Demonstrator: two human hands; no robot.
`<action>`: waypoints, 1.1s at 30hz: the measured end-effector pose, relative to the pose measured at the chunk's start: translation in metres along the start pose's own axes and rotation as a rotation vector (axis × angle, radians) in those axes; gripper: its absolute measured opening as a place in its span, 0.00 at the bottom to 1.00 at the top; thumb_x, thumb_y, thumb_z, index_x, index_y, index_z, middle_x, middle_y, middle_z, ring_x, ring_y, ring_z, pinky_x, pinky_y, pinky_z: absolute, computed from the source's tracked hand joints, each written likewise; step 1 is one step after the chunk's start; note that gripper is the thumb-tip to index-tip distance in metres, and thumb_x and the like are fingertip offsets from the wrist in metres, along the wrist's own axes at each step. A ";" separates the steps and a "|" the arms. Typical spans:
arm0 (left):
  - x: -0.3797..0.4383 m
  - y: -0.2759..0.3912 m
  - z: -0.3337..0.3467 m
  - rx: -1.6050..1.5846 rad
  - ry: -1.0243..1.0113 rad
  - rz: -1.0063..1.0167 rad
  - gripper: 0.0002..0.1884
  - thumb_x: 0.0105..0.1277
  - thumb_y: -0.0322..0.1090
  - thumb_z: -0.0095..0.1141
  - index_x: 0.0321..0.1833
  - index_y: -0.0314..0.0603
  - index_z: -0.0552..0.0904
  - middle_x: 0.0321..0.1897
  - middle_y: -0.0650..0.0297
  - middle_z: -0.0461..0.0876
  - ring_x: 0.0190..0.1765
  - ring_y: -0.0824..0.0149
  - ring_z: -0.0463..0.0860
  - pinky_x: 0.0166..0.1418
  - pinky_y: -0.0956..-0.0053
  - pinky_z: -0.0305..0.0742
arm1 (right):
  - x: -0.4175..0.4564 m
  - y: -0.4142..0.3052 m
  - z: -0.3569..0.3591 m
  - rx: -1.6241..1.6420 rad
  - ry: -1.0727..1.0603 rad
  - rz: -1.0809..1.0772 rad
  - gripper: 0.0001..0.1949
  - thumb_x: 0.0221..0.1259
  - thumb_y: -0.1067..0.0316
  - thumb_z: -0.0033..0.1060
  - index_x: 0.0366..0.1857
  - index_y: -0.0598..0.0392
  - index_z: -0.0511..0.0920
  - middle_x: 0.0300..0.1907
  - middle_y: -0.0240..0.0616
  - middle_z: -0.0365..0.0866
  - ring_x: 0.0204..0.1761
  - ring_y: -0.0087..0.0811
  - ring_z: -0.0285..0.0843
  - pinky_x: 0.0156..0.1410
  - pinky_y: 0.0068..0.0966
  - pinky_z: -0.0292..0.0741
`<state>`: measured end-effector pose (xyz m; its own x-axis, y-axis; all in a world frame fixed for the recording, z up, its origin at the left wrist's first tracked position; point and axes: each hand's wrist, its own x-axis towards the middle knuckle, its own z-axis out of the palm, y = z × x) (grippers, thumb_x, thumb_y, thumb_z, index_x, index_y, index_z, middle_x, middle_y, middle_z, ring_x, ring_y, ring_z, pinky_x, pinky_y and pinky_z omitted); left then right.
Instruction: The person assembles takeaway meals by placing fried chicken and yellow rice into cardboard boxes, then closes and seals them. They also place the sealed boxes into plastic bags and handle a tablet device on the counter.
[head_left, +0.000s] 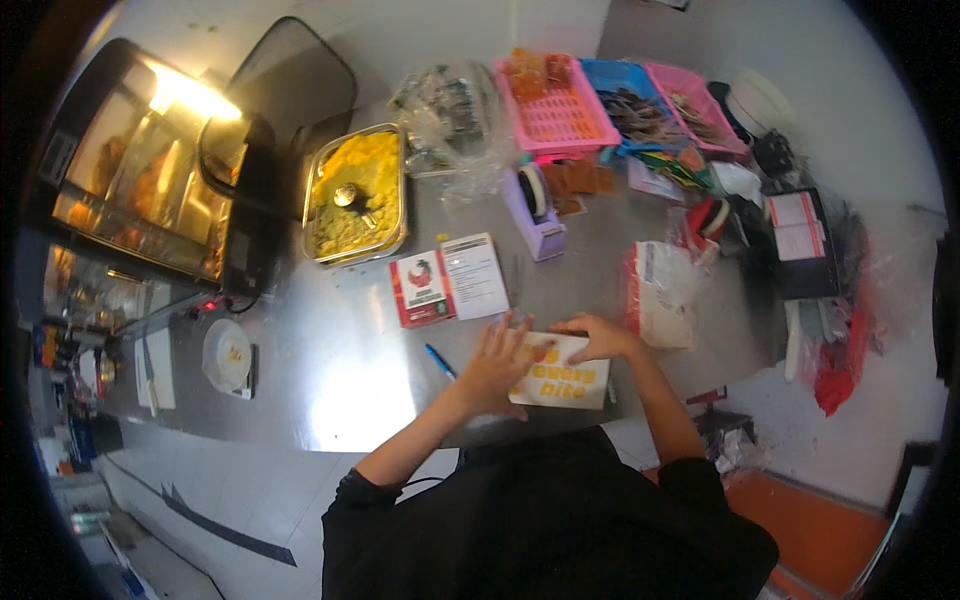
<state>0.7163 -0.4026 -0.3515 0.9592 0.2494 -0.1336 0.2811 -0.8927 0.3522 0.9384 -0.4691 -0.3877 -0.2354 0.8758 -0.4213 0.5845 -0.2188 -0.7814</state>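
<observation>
A white paperboard food box (564, 379) with yellow lettering lies near the steel counter's front edge, between my two hands. My left hand (491, 364) grips its left side, fingers spread over the top. With my right hand (598, 339) I hold the box's far right corner, the thumb on top. Just beyond, a red and white printed carton (421, 289) lies beside a white printed card (474, 276). To the left of my left hand is a blue pen (440, 361). A paper bag with red sides (661, 296) stands past my right hand.
A lit food warmer (142, 169) stands at the left. Behind the carton, a steel tray (403, 217) holds yellow and greenish food and a ladle. A purple tape dispenser (541, 217), pink basket (562, 120) and blue basket (637, 112) sit farther back. A knife (148, 367) lies far left.
</observation>
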 end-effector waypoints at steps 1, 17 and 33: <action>0.009 0.011 0.011 -0.012 0.009 0.032 0.52 0.28 0.52 0.67 0.62 0.55 0.55 0.63 0.50 0.44 0.64 0.45 0.43 0.61 0.46 0.43 | -0.010 0.002 0.007 -0.186 0.270 -0.054 0.34 0.37 0.68 0.63 0.55 0.57 0.60 0.51 0.43 0.65 0.51 0.33 0.65 0.53 0.27 0.64; 0.085 0.087 0.039 0.060 -0.133 -0.453 0.59 0.20 0.45 0.71 0.63 0.58 0.50 0.63 0.45 0.38 0.64 0.40 0.38 0.61 0.42 0.35 | -0.065 0.104 -0.033 -0.145 1.185 -0.103 0.44 0.32 0.59 0.68 0.60 0.48 0.52 0.59 0.53 0.46 0.61 0.53 0.41 0.62 0.46 0.43; 0.402 0.390 0.147 -0.569 0.019 0.697 0.20 0.54 0.31 0.50 0.50 0.36 0.67 0.48 0.51 0.69 0.53 0.52 0.67 0.57 0.65 0.61 | -0.452 0.381 -0.130 -0.006 0.840 0.620 0.07 0.38 0.77 0.52 0.26 0.60 0.73 0.33 0.43 0.73 0.37 0.40 0.70 0.44 0.31 0.66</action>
<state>1.2066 -0.7060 -0.4038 0.9168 -0.2689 0.2954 -0.3965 -0.5239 0.7538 1.3685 -0.8926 -0.4354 0.7219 0.6284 -0.2899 0.4225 -0.7320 -0.5346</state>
